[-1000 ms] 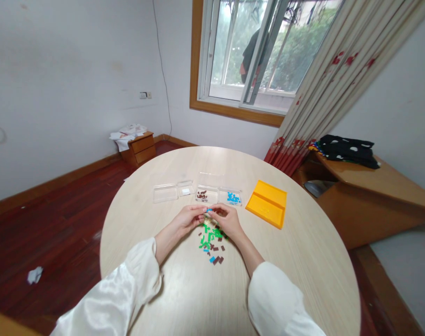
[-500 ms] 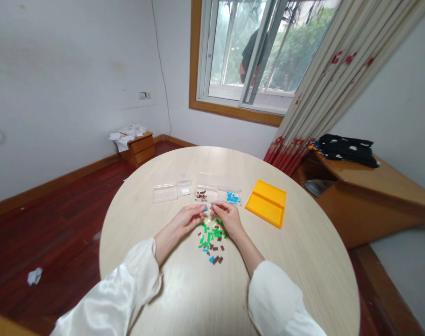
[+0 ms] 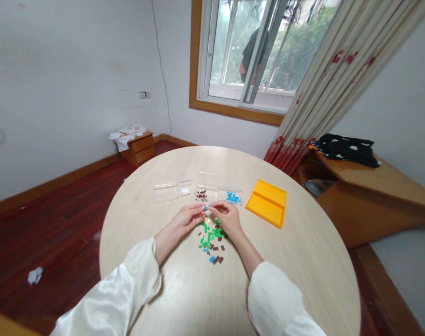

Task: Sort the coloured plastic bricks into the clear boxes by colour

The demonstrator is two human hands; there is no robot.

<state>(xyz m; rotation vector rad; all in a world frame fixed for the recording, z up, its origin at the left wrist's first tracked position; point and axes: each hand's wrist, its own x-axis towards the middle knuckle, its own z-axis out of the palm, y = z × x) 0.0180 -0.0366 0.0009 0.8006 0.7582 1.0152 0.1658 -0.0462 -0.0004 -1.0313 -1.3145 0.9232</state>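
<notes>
Broadly, white walls (image 3: pixel 79 56) and a dark red floor (image 3: pixel 58 233) are enclosing the round, pale table (image 3: pixel 194 298). Beyond its far edge, a window (image 3: pixel 230 56) is showing greenery and a red-flowered curtain (image 3: pixel 326 70) is hanging. A brown wooden unit (image 3: pixel 377 205) is standing past the table's right side, a drawer cabinet (image 3: pixel 143 148) past its far left. On the table's right half a yellow tray (image 3: pixel 267 202) is lying; clear boxes (image 3: pixel 166 193) are sitting toward the table's far side. Green, brown and blue bricks (image 3: pixel 208 241) are spreading near the table's centre. Above there, the left hand (image 3: pixel 187 219) is pinching a small blue piece (image 3: pixel 206 208); the right hand (image 3: pixel 229 218) is holding its fingers narrow just beside it, gripping what I cannot tell.
</notes>
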